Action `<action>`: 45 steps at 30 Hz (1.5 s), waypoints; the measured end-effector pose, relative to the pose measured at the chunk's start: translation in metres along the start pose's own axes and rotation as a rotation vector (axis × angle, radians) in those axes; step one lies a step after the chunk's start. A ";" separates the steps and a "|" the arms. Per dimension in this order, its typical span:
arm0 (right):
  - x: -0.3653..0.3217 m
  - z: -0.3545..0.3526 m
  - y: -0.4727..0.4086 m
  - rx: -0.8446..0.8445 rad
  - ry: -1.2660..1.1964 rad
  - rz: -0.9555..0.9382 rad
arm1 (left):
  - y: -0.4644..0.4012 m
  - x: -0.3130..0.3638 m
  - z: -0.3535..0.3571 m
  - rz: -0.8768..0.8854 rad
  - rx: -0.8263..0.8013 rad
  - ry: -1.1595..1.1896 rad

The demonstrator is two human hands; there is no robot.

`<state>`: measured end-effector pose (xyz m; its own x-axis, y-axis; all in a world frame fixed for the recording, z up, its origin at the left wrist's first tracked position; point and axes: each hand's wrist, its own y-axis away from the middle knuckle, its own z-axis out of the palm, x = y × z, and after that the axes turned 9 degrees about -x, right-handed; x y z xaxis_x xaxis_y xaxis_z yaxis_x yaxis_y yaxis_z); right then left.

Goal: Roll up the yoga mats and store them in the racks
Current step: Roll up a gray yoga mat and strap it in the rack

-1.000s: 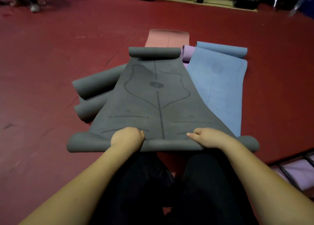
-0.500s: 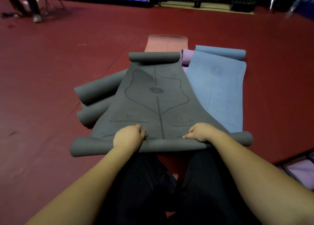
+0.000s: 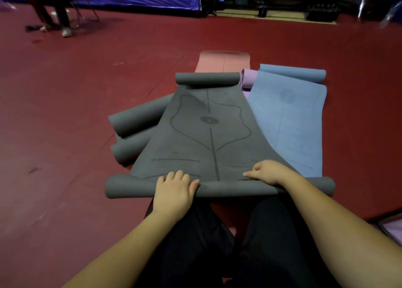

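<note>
grey yoga mat [image 3: 208, 133] line-printed, both ends curled into rolls.

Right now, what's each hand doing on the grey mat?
Left hand: fingers curled over the rolled near end of the dark grey patterned yoga mat, gripping it.
Right hand: fingers curled, gripping the same roll.
</note>
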<state>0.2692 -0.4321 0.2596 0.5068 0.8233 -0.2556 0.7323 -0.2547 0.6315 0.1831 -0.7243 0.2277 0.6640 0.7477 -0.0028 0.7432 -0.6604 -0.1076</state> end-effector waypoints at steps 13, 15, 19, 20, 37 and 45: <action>0.020 0.050 0.049 0.538 0.233 -0.044 | -0.045 0.001 -0.007 -0.110 -0.301 0.046; 0.020 0.061 0.048 0.558 0.219 -0.039 | -0.050 0.003 -0.013 -0.127 -0.364 0.108; 0.013 0.051 0.044 0.526 0.222 0.057 | -0.060 0.005 -0.018 -0.171 -0.430 0.151; 0.010 0.045 0.044 0.494 0.235 0.071 | -0.063 0.004 -0.021 -0.174 -0.449 0.155; 0.004 -0.003 0.048 -0.060 0.082 0.093 | -0.054 0.000 -0.026 -0.211 -0.598 0.202; 0.007 0.002 0.021 0.049 0.081 0.031 | -0.059 -0.006 -0.021 -0.247 -0.500 0.266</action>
<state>0.2893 -0.4323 0.2700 0.4928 0.8522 -0.1756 0.7390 -0.3034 0.6015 0.1369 -0.6911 0.2550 0.4170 0.8825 0.2174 0.7838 -0.4703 0.4056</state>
